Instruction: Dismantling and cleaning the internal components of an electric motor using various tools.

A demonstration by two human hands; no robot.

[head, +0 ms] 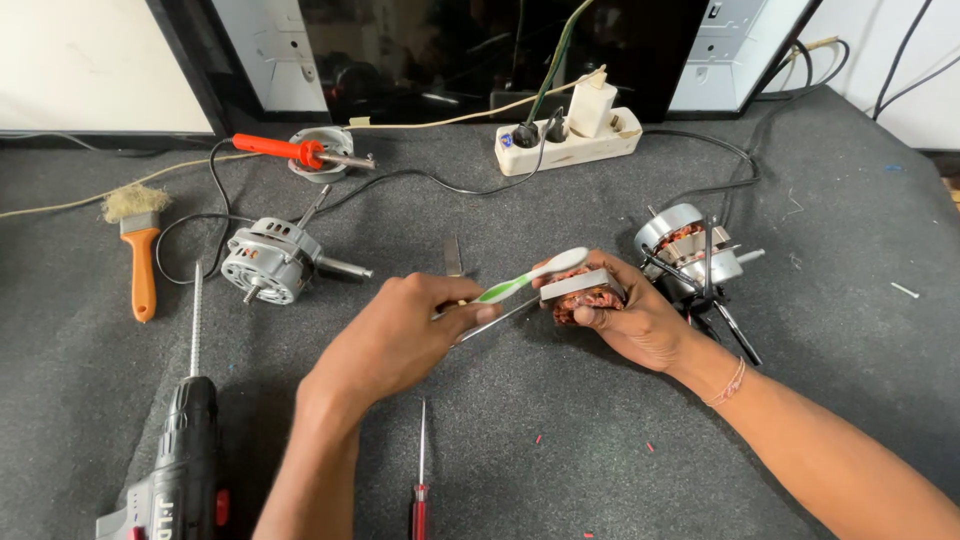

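Left hand [405,335] closed around the handle of a green and white toothbrush [530,274], bristle end laid against a motor stator [585,294] with copper windings. Right hand [640,318] wrapped round that stator, fingers curled under, thumb on top, held just above the grey mat [600,440] near centre. At 3 o'clock of the stator, a second motor part [690,250]; at 9 o'clock, a grey motor [270,262]; at 12 o'clock, a power strip [570,140]; at 6 o'clock, a red screwdriver [421,480]; at 8 o'clock, a drill [180,450]
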